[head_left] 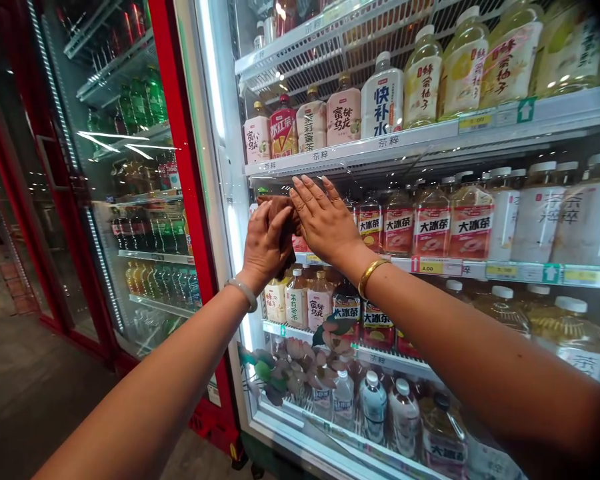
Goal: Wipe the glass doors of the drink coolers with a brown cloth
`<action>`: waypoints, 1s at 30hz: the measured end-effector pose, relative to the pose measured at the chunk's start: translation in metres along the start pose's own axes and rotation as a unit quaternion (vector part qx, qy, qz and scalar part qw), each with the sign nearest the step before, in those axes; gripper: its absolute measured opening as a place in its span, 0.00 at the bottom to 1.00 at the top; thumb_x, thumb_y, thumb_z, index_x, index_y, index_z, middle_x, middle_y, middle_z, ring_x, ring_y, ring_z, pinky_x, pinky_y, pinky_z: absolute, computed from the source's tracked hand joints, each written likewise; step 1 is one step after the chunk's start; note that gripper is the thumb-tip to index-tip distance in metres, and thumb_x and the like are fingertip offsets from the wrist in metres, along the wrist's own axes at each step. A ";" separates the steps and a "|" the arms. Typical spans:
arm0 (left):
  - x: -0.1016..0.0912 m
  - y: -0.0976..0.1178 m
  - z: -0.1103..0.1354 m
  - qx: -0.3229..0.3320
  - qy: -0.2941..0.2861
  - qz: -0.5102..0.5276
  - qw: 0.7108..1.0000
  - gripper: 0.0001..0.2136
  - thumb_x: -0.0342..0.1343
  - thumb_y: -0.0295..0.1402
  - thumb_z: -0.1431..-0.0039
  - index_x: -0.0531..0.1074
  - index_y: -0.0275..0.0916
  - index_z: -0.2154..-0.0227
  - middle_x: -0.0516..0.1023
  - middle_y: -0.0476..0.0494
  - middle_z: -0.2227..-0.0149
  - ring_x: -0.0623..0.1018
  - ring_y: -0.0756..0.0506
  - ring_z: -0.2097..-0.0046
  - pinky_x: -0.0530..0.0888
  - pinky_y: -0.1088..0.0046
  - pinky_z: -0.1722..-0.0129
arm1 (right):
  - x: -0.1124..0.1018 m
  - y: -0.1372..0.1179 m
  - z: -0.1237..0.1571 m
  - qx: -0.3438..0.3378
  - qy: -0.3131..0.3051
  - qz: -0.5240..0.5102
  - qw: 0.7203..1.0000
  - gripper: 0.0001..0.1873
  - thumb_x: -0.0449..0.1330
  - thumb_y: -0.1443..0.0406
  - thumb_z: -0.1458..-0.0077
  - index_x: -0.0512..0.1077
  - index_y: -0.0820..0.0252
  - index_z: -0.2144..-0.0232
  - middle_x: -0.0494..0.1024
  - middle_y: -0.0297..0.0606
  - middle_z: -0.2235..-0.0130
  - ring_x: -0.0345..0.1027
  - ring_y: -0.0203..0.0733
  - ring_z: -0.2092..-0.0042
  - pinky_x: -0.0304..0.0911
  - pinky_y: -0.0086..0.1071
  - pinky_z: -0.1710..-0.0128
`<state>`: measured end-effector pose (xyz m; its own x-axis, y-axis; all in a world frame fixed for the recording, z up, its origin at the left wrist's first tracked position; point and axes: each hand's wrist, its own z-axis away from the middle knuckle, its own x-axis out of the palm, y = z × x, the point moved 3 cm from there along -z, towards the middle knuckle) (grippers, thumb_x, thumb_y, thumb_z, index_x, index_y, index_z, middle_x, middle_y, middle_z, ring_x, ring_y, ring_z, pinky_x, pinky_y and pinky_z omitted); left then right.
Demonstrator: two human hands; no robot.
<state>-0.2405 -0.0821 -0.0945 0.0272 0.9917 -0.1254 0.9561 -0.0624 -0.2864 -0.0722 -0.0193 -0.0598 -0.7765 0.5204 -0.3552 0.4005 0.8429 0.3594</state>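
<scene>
My left hand (264, 245), with a pale bangle at the wrist, is closed around a bunched brown cloth (287, 259) at the glass door (290, 363) of a drinks fridge. My right hand (327, 219), wearing a gold bangle, is stretched out flat just right of the cloth. Its fingers point up and left, and their tips meet the cloth's edge; whether the palm presses on the glass I cannot tell. Behind both hands, bottles of red-labelled tea (397, 223) stand on a middle shelf.
Shelves of bottled drinks (417, 77) fill the fridge at right, with price tags (433, 267) along the shelf edges. To the left stands another fridge with a red frame (180, 133) and a door handle (50, 162). Grey floor (25, 393) shows at lower left.
</scene>
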 end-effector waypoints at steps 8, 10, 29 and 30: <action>0.001 -0.023 -0.011 -0.096 0.050 0.007 0.994 0.23 0.55 0.31 0.36 0.67 0.48 0.38 0.64 0.38 0.33 0.64 0.34 0.30 0.63 0.44 0.29 | 0.001 -0.002 -0.001 -0.007 -0.043 0.040 0.998 0.30 0.42 0.65 0.30 0.61 0.70 0.31 0.53 0.48 0.25 0.42 0.52 0.22 0.35 0.58 0.20; 0.004 -0.016 -0.006 -0.117 0.065 0.006 0.991 0.21 0.54 0.31 0.35 0.67 0.48 0.39 0.63 0.37 0.32 0.63 0.35 0.30 0.63 0.45 0.28 | 0.001 -0.002 -0.001 -0.009 -0.042 0.041 0.998 0.30 0.42 0.65 0.30 0.61 0.71 0.31 0.52 0.49 0.25 0.42 0.52 0.22 0.35 0.58 0.20; 0.011 -0.005 -0.026 -0.081 0.093 0.038 0.992 0.21 0.55 0.30 0.34 0.67 0.45 0.39 0.63 0.32 0.31 0.61 0.33 0.28 0.62 0.40 0.29 | -0.007 0.014 -0.009 -0.101 -0.055 0.101 0.988 0.26 0.49 0.65 0.30 0.67 0.66 0.34 0.62 0.45 0.28 0.55 0.46 0.26 0.49 0.49 0.23; 0.010 -0.003 -0.022 -0.064 0.086 0.041 0.993 0.20 0.55 0.30 0.35 0.68 0.45 0.40 0.63 0.33 0.31 0.61 0.34 0.27 0.62 0.41 0.29 | -0.011 0.019 -0.009 -0.115 -0.059 0.106 0.986 0.26 0.49 0.65 0.30 0.68 0.63 0.34 0.63 0.43 0.28 0.56 0.45 0.26 0.49 0.49 0.23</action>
<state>-0.2369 -0.0695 -0.0737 0.1445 0.9892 0.0242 0.9778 -0.1390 -0.1569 -0.0604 -0.0107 -0.0409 -0.6205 0.7046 -0.3443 0.4162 0.6680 0.6169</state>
